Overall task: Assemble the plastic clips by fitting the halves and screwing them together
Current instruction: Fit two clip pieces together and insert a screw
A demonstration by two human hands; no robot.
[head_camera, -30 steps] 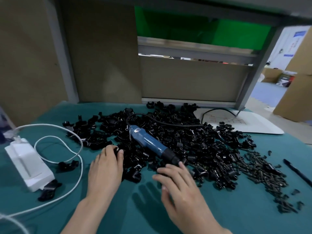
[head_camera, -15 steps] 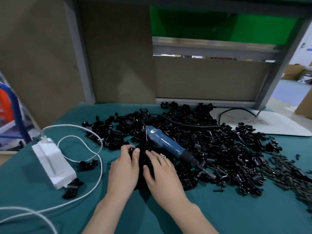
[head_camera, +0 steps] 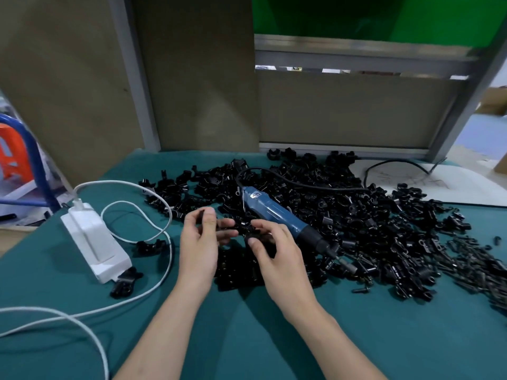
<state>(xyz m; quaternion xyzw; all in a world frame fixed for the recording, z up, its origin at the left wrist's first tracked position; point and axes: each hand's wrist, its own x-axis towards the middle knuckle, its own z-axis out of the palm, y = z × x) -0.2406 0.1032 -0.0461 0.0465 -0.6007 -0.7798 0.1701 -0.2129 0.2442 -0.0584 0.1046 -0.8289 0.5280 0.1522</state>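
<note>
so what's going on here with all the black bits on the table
A person is assembling plastic clips at a teal table. The left hand pinches a clip half and the right hand grips a second clip half, held close together at the near edge of the pile of clip parts; they don't look joined yet. The blue electric screwdriver lies untouched on the pile, with loose screws to the right.

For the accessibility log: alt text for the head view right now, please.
Left hand and right hand each pinch a black clip piece above a pile of clip halves on a teal table; a blue electric screwdriver lies on the pile, a white power adapter and cable at left.
</note>
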